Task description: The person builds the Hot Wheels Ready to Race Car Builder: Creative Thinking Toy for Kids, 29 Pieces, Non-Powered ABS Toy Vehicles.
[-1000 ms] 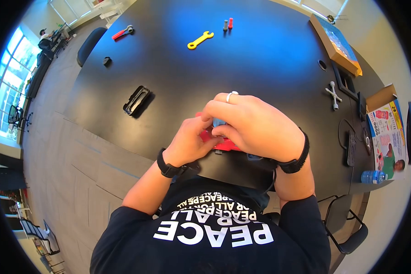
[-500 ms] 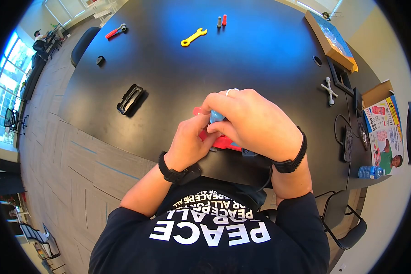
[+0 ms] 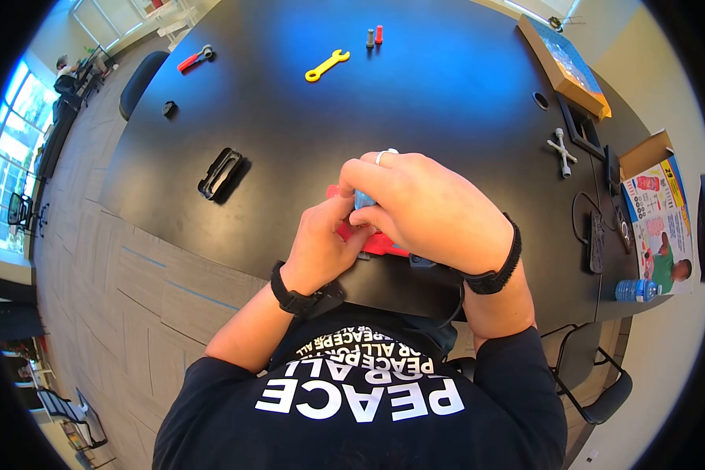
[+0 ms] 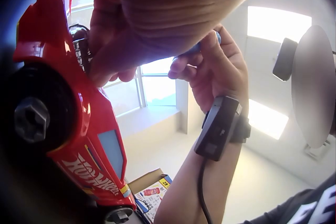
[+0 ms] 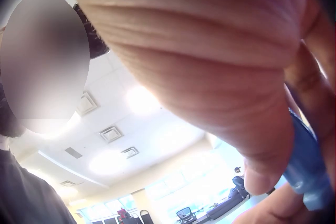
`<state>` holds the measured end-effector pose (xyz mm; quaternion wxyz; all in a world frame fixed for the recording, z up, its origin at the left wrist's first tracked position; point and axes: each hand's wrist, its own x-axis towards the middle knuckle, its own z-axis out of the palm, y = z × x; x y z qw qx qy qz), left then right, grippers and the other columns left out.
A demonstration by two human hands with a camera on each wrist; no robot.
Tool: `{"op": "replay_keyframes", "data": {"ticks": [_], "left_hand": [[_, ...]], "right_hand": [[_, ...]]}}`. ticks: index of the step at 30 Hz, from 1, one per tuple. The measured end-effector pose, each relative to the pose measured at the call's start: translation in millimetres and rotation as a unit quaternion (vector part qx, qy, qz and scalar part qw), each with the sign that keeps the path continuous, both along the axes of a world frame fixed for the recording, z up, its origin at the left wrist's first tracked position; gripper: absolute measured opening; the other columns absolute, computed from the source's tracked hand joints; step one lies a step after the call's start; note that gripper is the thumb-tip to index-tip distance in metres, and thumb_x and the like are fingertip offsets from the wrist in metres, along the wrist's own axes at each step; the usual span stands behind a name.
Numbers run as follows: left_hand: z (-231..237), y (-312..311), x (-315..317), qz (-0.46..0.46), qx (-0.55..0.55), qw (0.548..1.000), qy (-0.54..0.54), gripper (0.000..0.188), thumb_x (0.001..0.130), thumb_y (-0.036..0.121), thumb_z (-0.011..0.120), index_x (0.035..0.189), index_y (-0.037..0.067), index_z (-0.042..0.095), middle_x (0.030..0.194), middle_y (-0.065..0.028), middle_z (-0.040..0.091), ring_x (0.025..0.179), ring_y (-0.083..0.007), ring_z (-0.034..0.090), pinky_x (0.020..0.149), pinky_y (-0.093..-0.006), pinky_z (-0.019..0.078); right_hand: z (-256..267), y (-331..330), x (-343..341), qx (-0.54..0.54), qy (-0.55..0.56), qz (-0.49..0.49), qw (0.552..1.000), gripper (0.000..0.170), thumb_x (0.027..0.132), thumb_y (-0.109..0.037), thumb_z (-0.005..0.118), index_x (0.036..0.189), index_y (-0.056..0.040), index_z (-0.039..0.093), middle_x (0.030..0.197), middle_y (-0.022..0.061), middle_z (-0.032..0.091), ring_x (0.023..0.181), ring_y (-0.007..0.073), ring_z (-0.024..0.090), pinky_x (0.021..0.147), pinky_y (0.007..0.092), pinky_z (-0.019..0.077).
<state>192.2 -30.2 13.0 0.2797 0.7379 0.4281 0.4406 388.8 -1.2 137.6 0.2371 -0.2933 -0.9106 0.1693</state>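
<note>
My left hand (image 3: 319, 243) grips a red toy car (image 4: 92, 124) near the table's front edge. In the left wrist view the car has "Hot Wheels" lettering, a black wheel (image 4: 34, 113) with a grey hub, and a dark engine part (image 4: 80, 48) right at my fingers. Over the car, my right hand (image 3: 431, 207) curls its thumb and fingers round a blue plastic tool handle (image 3: 363, 200). The right wrist view shows this handle as translucent blue between the fingers; its lower end is hidden. Both hands' fingertips meet above the car.
A black car part (image 3: 222, 174) lies left, with a small black piece (image 3: 169, 109) and a red-handled ratchet (image 3: 195, 59) beyond. Farther off are a yellow wrench (image 3: 327, 66) and grey and red bolts (image 3: 374, 36). Right stand a grey cross wrench (image 3: 562, 153), boxes (image 3: 662, 211) and a water bottle (image 3: 637, 291).
Both hands stay together over the car. More of the blue handle shows than a second ago, and the right hand has turned slightly. The table items shift left in view as the head moves.
</note>
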Motion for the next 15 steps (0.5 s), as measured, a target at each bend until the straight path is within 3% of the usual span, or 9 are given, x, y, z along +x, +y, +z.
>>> {"op": "replay_keyframes", "data": {"ticks": [1,3,4,6,9,15], "left_hand": [[-1.6,0.7,1.9,0.0,0.0,1.0,0.0,0.034,0.083,-0.006,0.081,0.115,0.0,0.072,0.103,-0.0144,0.078,0.09,-0.0274,0.078,0.078,-0.0346,0.058],[-1.8,2.8,8.1,0.014,0.055,0.997,-0.059,0.052,0.081,-0.003,0.084,0.131,0.006,0.069,0.118,-0.0154,0.074,0.103,-0.0363,0.071,0.086,-0.0415,0.0564],[1.5,3.0,7.6,0.014,0.055,0.997,-0.059,0.052,0.081,-0.003,0.084,0.131,0.006,0.069,0.118,-0.0154,0.074,0.103,-0.0363,0.071,0.086,-0.0415,0.0564],[10.6,3.6,5.0,0.037,0.136,0.99,0.023,0.064,0.076,0.001,0.09,0.136,0.008,0.068,0.125,-0.0128,0.071,0.117,-0.0324,0.066,0.1,-0.045,0.0517],[9.4,8.0,2.5,0.019,0.113,0.992,0.046,0.063,0.074,0.009,0.095,0.131,0.009,0.07,0.12,-0.0085,0.072,0.12,-0.0285,0.064,0.109,-0.0476,0.0436],[1.1,8.8,-4.4,-0.01,0.045,0.995,0.084,0.051,0.075,0.019,0.098,0.119,0.011,0.074,0.109,-0.003,0.072,0.115,-0.0262,0.066,0.109,-0.0441,0.0377]], "right_hand": [[-0.3,0.1,-0.3,0.0,0.0,0.0,1.0,0.023,0.087,-0.004,0.079,0.096,-0.0016,0.057,0.093,0.0179,0.069,0.094,0.0406,0.071,0.08,0.0474,0.0583],[-0.9,0.8,-0.8,0.008,0.002,0.008,1.0,0.025,0.085,-0.003,0.079,0.099,-0.0017,0.058,0.095,0.0179,0.07,0.094,0.04,0.071,0.081,0.0468,0.0586],[-0.7,0.3,-0.7,0.008,0.001,0.008,1.0,0.025,0.085,-0.003,0.079,0.099,-0.0017,0.058,0.095,0.0179,0.07,0.094,0.04,0.071,0.081,0.0468,0.0586],[0.0,-0.9,-0.6,0.007,0.008,0.003,1.0,0.026,0.085,-0.003,0.079,0.102,-0.0019,0.06,0.096,0.0178,0.07,0.095,0.0399,0.071,0.082,0.0465,0.0587],[2.4,0.9,0.7,-0.005,0.004,0.009,1.0,0.022,0.087,-0.004,0.077,0.103,-0.0017,0.062,0.097,0.0178,0.071,0.096,0.0399,0.071,0.082,0.0468,0.0586],[1.5,2.2,0.5,-0.023,0.021,-0.01,0.999,0.016,0.092,-0.009,0.074,0.099,-0.0003,0.063,0.092,0.0196,0.071,0.093,0.0408,0.072,0.081,0.0481,0.0579]]}}
